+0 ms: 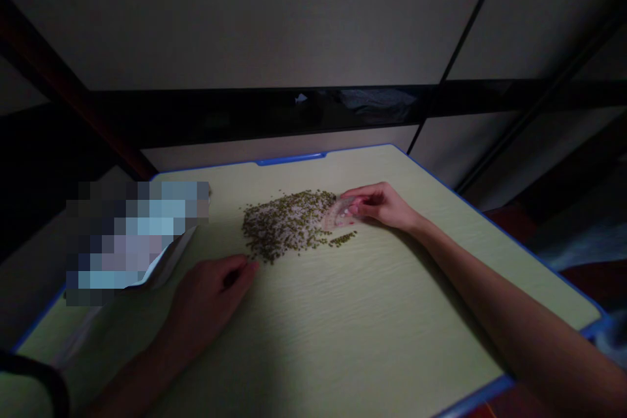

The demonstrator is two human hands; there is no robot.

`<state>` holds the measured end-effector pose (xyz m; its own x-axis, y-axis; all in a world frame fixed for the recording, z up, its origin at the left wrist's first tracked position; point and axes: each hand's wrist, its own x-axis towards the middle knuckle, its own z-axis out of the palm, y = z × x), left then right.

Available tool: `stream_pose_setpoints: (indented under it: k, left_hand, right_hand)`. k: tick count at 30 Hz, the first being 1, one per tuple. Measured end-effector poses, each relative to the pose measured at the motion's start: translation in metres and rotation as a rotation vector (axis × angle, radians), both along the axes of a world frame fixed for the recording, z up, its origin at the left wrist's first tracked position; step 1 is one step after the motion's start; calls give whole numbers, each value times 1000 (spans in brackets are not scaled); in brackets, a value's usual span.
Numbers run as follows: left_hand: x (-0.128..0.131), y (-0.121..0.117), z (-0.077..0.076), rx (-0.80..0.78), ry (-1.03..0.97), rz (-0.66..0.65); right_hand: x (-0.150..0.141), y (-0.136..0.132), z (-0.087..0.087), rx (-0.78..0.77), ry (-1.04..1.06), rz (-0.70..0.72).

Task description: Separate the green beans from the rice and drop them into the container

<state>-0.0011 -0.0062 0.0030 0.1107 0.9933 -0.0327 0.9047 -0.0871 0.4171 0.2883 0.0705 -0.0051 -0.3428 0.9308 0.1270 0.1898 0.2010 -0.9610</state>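
A flat spread of small green beans (262, 248), which look like mung beans, mixed with white rice-like grains (289, 219) lies on the pale tabletop (333, 326). My right hand (386, 206) is closed on a clear half-round protractor (336, 214), whose curved side touches the right edge of the spread. Just below that, a short row of green beans (343, 240) lies apart from the rest. My left hand (210, 287) rests at the near left edge of the spread. Its thumb and forefinger are pinched together; whatever may be between them is too small to make out.
A device with a blurred-out screen (142, 235) leans at the left of the table, and a pale cable (81, 333) runs from below it. Blue edging with a raised handle (291, 159) borders the table. Pale cabinet panels (255, 19) with a dark band stand close behind.
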Motion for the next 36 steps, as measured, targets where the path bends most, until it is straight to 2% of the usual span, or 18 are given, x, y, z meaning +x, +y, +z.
stream_pose_setpoints:
  k: [15,29,36]
  left_hand:
    - [2,1,2,-11,7,-2]
    - [1,0,1,0,13,-13]
    - [2,0,2,12,-5,-6]
  right_hand:
    - [-1,-1,-2,1,-32,70]
    - [1,0,1,34,-87,-69]
    - [0,2,-1,29,-61,-79]
